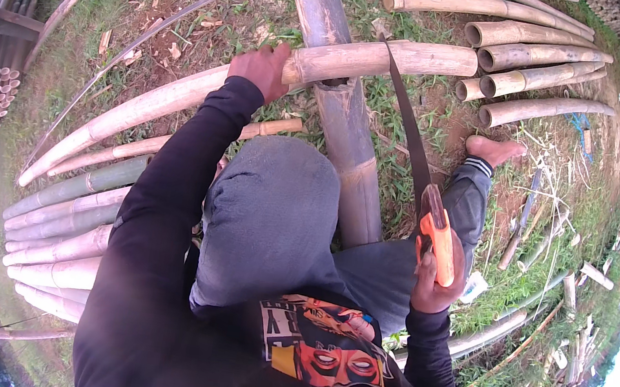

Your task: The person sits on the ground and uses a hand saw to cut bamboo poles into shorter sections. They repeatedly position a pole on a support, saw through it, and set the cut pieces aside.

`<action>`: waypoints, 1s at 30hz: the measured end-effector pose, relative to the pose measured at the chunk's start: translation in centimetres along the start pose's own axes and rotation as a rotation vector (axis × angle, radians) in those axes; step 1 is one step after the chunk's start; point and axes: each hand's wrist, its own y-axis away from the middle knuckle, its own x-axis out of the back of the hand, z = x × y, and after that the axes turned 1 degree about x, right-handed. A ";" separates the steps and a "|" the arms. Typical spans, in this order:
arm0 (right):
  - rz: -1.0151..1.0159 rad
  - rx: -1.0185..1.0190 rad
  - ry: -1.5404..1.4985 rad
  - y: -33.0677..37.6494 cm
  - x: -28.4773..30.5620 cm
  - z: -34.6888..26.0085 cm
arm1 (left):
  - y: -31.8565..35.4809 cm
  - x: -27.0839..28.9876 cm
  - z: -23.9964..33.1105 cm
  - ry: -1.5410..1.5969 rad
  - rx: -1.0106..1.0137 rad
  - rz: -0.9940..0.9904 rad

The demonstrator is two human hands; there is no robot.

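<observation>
A thick, pale bamboo pole point(150, 88) lies across a grey bamboo post point(353, 140) resting on the ground. My left hand point(262, 70) grips the pole just left of where the two cross. In my right hand point(442, 271) is a handsaw point(408, 116), held by its orange handle. Its long dark blade slants up and left, with the tip end against the pole a little short of the pole's right end. Whether the teeth have entered the bamboo is too fine to tell. My bent knee rises below the pole, near the post.
Several cut bamboo lengths point(539, 55) lie at the far right. More poles point(66, 234) are laid side by side at the left, under my left arm. My bare foot point(494, 150) rests on the ground right of the saw. Bamboo scraps point(536, 217) litter the grass at right.
</observation>
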 end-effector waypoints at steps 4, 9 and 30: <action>-0.016 0.097 0.056 -4.8 -3.1 -0.6 | -0.3 -0.3 0.0 -0.031 0.019 -0.015; 0.071 0.255 0.058 -16.8 -11.9 4.3 | 0.0 0.7 0.4 -0.029 0.036 -0.053; 0.057 -0.131 -0.053 -6.3 -7.0 5.4 | 0.0 1.0 0.7 -0.027 0.030 0.014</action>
